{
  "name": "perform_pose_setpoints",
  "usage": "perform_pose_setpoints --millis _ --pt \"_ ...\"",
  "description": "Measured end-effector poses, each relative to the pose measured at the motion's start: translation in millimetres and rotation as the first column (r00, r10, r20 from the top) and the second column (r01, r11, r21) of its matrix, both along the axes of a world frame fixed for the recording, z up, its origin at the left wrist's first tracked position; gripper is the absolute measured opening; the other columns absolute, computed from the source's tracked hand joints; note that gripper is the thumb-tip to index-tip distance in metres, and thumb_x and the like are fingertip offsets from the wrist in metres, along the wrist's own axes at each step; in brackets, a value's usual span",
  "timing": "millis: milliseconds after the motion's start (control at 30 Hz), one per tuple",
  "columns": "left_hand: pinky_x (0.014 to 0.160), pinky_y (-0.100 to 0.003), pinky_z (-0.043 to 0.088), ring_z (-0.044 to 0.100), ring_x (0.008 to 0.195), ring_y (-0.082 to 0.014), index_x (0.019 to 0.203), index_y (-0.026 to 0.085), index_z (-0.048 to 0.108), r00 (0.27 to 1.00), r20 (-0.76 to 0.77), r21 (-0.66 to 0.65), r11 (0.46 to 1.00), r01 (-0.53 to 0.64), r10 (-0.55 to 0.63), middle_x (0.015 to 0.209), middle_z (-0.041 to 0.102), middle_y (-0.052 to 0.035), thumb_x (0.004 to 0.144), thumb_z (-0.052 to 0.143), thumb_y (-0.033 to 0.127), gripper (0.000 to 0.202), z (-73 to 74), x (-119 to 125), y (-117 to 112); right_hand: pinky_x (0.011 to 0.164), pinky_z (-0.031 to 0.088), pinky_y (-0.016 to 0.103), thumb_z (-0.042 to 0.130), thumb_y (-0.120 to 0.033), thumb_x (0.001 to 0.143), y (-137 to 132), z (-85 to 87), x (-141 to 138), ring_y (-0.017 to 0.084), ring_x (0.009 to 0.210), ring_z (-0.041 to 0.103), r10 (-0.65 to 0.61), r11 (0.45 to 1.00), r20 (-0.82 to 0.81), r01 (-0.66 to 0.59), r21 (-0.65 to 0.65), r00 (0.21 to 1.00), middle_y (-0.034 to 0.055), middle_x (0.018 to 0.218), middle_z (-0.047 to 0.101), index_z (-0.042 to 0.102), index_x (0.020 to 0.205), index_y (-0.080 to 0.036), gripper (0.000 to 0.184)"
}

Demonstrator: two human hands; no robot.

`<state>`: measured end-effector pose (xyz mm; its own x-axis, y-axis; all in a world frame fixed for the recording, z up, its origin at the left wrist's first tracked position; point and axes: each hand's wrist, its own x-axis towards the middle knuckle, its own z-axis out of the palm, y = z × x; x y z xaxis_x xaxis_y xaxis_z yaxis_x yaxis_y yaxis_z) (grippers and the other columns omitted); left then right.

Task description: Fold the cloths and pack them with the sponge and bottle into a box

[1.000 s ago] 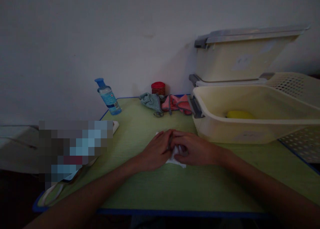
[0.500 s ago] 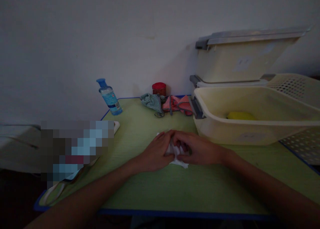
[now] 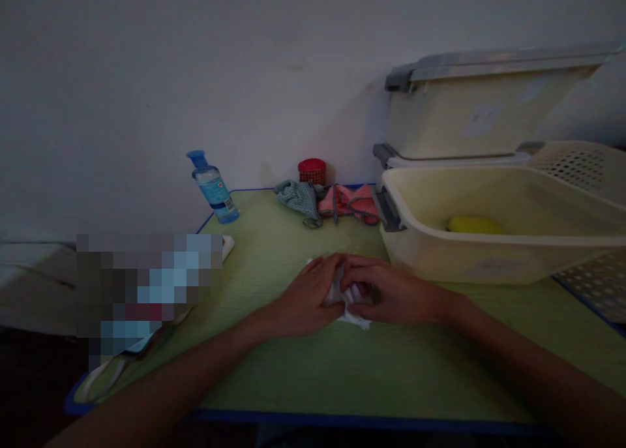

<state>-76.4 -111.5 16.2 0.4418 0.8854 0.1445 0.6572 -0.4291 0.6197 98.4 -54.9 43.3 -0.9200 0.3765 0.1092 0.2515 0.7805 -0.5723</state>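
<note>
On the green tabletop lies a crumpled white tissue [image 3: 348,298], partly hidden beneath both hands. My left hand [image 3: 308,297] rests over its left side with the fingers stretched forward and the thumb apart. From the right, my right hand [image 3: 386,290] curls its fingers and thumb onto the tissue and grips its folds. The fingertips of the two hands meet at the tissue's far edge. Just beyond the right hand stands a cream plastic bin [image 3: 454,262] with a yellow object [image 3: 474,225] inside.
The green table [image 3: 293,376] has a blue edge. A blue bottle [image 3: 215,190] stands back left. A red-lidded container [image 3: 312,171] sits behind a grey-green cloth [image 3: 300,200] and a pink cloth [image 3: 347,203]. A lidded box [image 3: 469,115] rises at back right. A blurred-out item lies left.
The right hand's fingers have shifted slightly on the tissue, which bunches a little differently. The left hand stays almost where it was. The view has tilted slightly.
</note>
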Motion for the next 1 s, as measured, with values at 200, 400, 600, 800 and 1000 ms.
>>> perform_pose_setpoints --millis 200,400,600,800,1000 --pt "0.105 -0.048 0.024 0.040 0.121 -0.0268 0.123 0.013 0.033 1.000 -0.010 0.020 1.000 0.018 -0.018 0.128 0.046 -0.0152 0.073 0.048 0.019 0.052 -1.6 -0.6 1.4 0.068 0.045 0.025 0.066 -0.019 0.068 3.1 -3.2 -0.1 0.013 0.080 0.054 0.000 1.000 -0.010 0.000 -0.021 1.000 0.0045 0.093 0.054 0.062 0.085 -0.015 0.018" --pt "0.103 -0.049 0.026 0.043 0.118 -0.0275 0.119 0.016 0.037 1.000 -0.021 0.017 1.000 -0.003 0.003 0.126 0.048 -0.0134 0.077 0.054 0.030 0.047 1.7 1.5 -0.6 0.067 0.044 0.024 0.067 -0.017 0.067 2.6 -3.6 -1.4 0.011 0.075 0.053 -0.001 0.999 -0.042 -0.001 -0.039 0.999 0.0044 0.093 0.054 0.061 0.083 -0.014 0.018" --pt "0.103 -0.047 0.029 0.043 0.118 -0.0277 0.119 0.013 0.038 0.998 -0.052 0.032 0.999 -0.017 0.019 0.126 0.047 -0.0152 0.073 0.058 0.027 0.053 2.1 2.7 -1.3 0.070 0.045 0.026 0.062 -0.023 0.073 4.2 1.4 2.5 0.013 0.077 0.054 0.022 0.992 -0.024 -0.025 -0.120 0.999 0.0058 0.095 0.056 0.061 0.087 -0.014 0.017" --pt "0.102 -0.049 0.029 0.043 0.119 -0.0293 0.125 0.015 0.033 0.997 -0.074 0.025 0.999 -0.036 0.038 0.128 0.045 -0.0146 0.071 0.063 0.037 0.066 2.9 3.6 -1.6 0.067 0.042 0.025 0.049 -0.016 0.082 11.3 -1.4 2.8 0.013 0.074 0.054 -0.017 0.986 -0.071 0.005 -0.169 0.997 0.0024 0.079 0.057 0.059 0.084 -0.014 0.010" --pt "0.103 -0.049 0.028 0.042 0.121 -0.0293 0.125 0.018 0.034 0.996 -0.078 0.047 0.998 -0.044 0.048 0.129 0.045 -0.0137 0.069 0.066 0.042 0.069 -1.7 3.2 -1.4 0.066 0.040 0.024 0.059 -0.011 0.075 5.7 -9.5 -1.6 0.013 0.075 0.052 -0.006 1.000 -0.020 0.006 -0.009 1.000 0.0034 0.085 0.054 0.056 0.077 -0.015 0.005"
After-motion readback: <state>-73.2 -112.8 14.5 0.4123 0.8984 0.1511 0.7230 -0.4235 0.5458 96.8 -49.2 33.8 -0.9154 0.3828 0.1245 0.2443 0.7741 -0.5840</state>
